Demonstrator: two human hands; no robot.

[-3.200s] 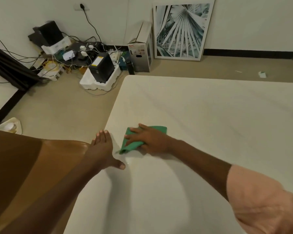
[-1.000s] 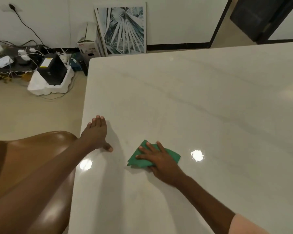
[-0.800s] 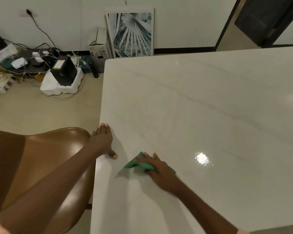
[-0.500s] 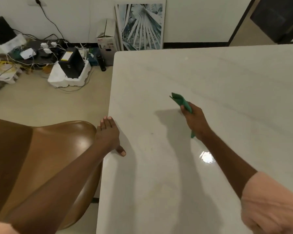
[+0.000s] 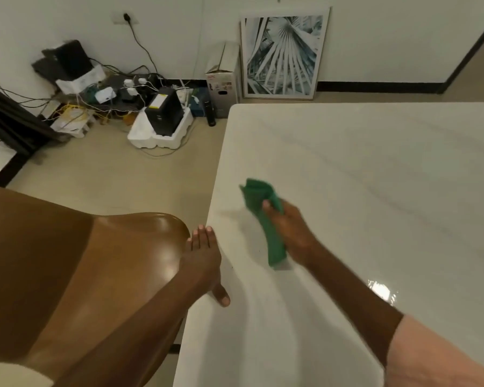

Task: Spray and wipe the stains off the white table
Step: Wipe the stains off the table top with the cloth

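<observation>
A glossy white table [image 5: 375, 169] fills the right half of the view. My right hand [image 5: 289, 230] grips a green cloth [image 5: 259, 198] near the table's left edge; the cloth sticks out past my thumb and trails back under my palm. My left hand [image 5: 203, 258] rests flat on the table's left edge, fingers straight, thumb lying on the top. A few tiny dark specks show on the surface between my hands. No spray bottle is in view.
A brown chair [image 5: 95, 269] stands against the table's left side under my left arm. On the floor beyond are a black device in white foam [image 5: 162, 118], tangled cables [image 5: 76, 107], a cardboard box [image 5: 224, 79] and a framed leaf picture [image 5: 281, 54] against the wall.
My right hand went from pressing the cloth flat on the table to lifting it bunched in a grip, then brought it back down and left. My left hand stayed on the edge.
</observation>
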